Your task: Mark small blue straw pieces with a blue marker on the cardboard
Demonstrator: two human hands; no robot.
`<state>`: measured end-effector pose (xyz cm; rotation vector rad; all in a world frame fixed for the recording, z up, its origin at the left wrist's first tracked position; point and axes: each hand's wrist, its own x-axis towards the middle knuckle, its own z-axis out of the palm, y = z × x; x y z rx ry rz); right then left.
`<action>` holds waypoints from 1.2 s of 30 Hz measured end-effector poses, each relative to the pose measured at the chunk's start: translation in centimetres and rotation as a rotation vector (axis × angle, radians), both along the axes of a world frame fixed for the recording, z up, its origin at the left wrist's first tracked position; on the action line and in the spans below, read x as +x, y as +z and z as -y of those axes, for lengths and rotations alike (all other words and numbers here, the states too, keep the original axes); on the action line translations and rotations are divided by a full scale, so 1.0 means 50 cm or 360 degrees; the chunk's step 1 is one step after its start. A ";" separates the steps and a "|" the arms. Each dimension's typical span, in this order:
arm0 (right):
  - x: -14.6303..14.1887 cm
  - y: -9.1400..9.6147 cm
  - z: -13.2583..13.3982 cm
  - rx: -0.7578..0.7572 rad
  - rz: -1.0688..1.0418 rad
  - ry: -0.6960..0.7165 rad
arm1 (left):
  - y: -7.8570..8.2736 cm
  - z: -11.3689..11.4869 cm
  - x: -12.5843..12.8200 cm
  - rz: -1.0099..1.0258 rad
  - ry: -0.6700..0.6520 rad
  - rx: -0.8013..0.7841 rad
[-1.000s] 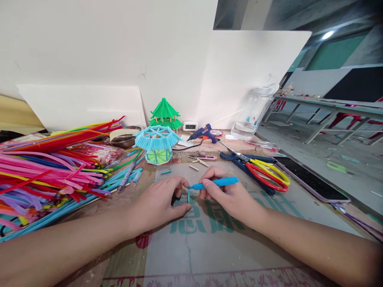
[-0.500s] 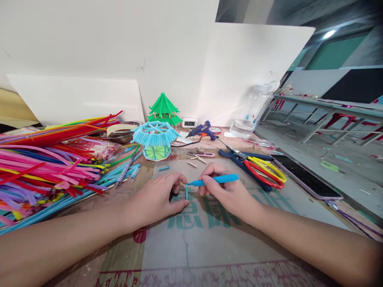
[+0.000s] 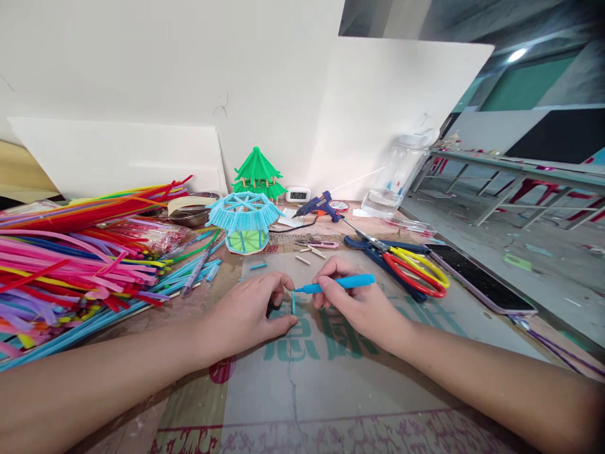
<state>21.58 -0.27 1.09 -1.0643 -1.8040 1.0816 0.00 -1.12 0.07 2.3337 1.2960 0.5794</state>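
My left hand (image 3: 250, 315) rests on the cardboard work surface (image 3: 331, 378), its thumb and fingers pinched on a short light-blue stick piece (image 3: 293, 302) held upright. My right hand (image 3: 352, 306) grips a blue pen-like tool (image 3: 338, 284) like a pencil, with its tip touching the top of that stick piece. The two hands are close together near the middle of the table.
A big pile of coloured pipe cleaners (image 3: 70, 252) fills the left. Blue (image 3: 244, 221) and green (image 3: 259, 173) pavilion models, a blue glue gun (image 3: 319, 205) and a small clock (image 3: 298, 195) stand behind. Scissors (image 3: 406, 261), a phone (image 3: 482, 277) and a clear jar (image 3: 397, 173) lie right.
The hands barely moved; both hold their grip, and the tool tip stays at the stick piece. The view shifted slightly.
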 end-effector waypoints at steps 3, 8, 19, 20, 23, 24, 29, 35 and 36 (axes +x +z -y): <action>-0.001 0.000 -0.002 0.0026 -0.0032 0.0023 | 0.000 -0.001 0.000 -0.0005 0.0002 -0.0004; -0.001 -0.002 -0.002 0.0026 -0.0021 0.0035 | 0.000 0.000 -0.001 0.0011 -0.0002 -0.0004; 0.001 -0.004 -0.004 0.0025 0.0004 0.0012 | -0.004 -0.001 -0.001 0.0001 -0.0002 0.0011; 0.001 -0.004 -0.003 0.0027 0.0016 0.0022 | -0.004 -0.001 -0.001 0.0003 -0.0004 0.0009; 0.000 -0.004 -0.001 0.0015 0.0008 0.0039 | -0.004 -0.001 -0.002 0.0015 -0.0010 0.0003; 0.000 -0.004 0.000 0.0014 -0.0007 0.0041 | -0.003 -0.001 -0.002 0.0016 -0.0009 0.0006; -0.001 -0.003 0.000 0.0043 -0.0023 0.0065 | -0.003 -0.001 -0.001 0.0016 -0.0014 0.0024; 0.000 -0.004 0.002 0.0055 0.0008 0.0099 | -0.002 -0.003 0.001 0.0007 -0.0013 0.0022; 0.000 -0.005 0.003 0.0063 0.0016 0.0100 | -0.001 -0.003 0.000 0.0006 -0.0014 0.0022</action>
